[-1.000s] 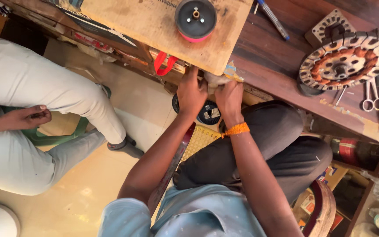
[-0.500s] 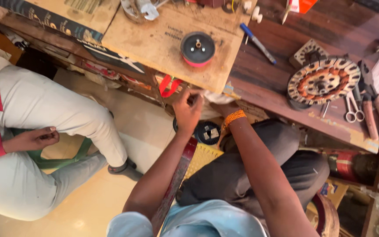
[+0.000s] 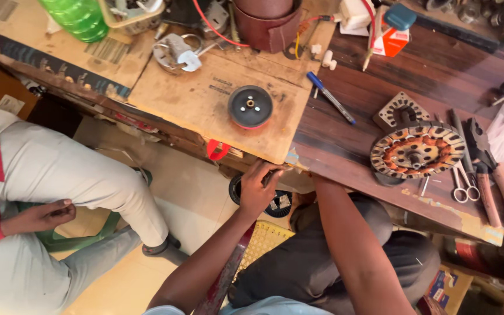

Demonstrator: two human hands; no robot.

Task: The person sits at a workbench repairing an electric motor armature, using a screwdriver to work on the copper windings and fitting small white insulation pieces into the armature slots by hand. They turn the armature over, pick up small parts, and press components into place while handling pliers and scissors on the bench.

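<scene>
Head view: at the far left of the frame a seated person in pale trousers is seen, a hand rested on the lap. At upper left a green bottle is stood on the workbench. Near the centre, a black round disc is laid on a plywood board, and just below the board's edge a red clip is hung. The left hand is curled at the bench edge, fingers bent around something small that cannot be made out. The right hand is hidden under the bench; only the forearm is shown, so its state cannot be told. Further right a blue pen is laid, then a copper-wound motor stator, scissors and pliers at the right edge.
</scene>
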